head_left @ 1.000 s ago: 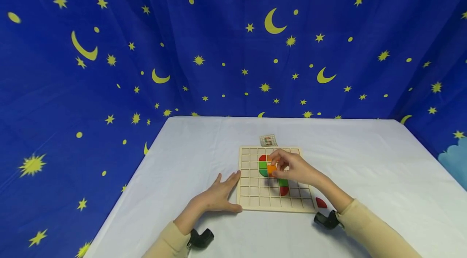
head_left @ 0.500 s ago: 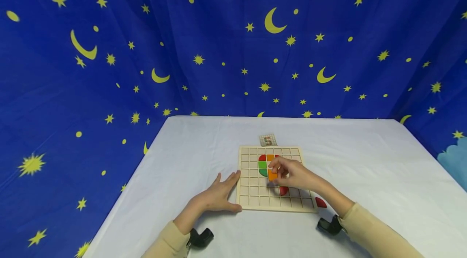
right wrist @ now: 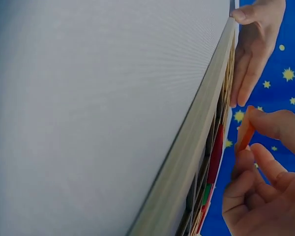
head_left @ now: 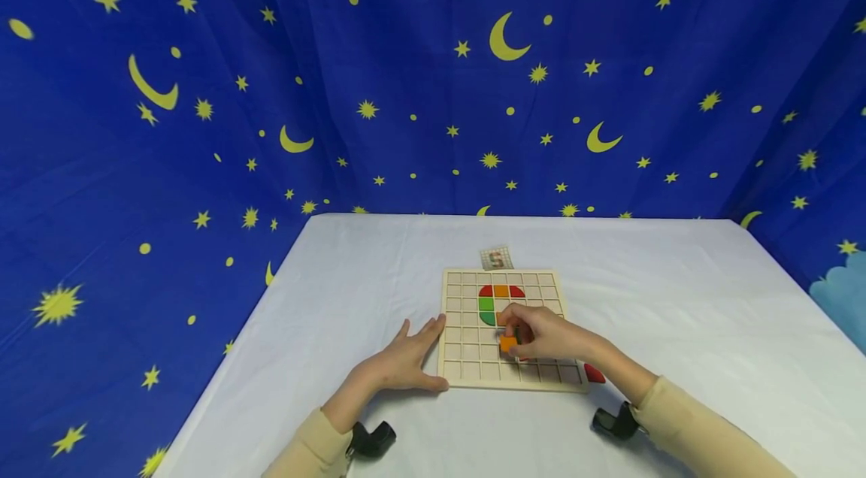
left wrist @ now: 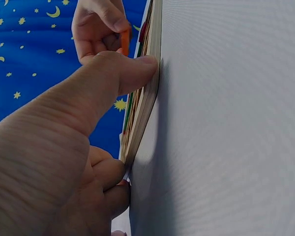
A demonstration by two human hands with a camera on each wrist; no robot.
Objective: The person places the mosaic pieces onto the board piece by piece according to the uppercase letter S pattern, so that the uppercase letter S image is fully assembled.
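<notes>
A pale wooden grid board (head_left: 463, 371) lies on the white table. My right hand (head_left: 551, 334) pinches an orange square tile (head_left: 508, 344) between thumb and fingers, just above the board's lower middle. The right wrist view shows this tile (right wrist: 246, 129) tilted at the fingertips, apart from the board. With fingers spread, my left hand (head_left: 406, 361) touches the board's left edge and near corner. On the grid sit a red quarter-round piece (head_left: 485, 291), an orange tile (head_left: 501, 291), another red piece (head_left: 517, 291), a green square (head_left: 486, 304) and a green quarter-round (head_left: 488, 318). My right hand hides other pieces.
A small pattern card (head_left: 497, 258) with an S shape lies behind the board. A loose red quarter-round piece (head_left: 594, 373) rests on the table by the board's near right corner. A blue star-patterned cloth (head_left: 406, 49) hangs behind the table.
My right hand has moved nearer to me over the board, carrying the orange tile down a row or so. The upper red and orange pieces are uncovered. My left hand stays put.
</notes>
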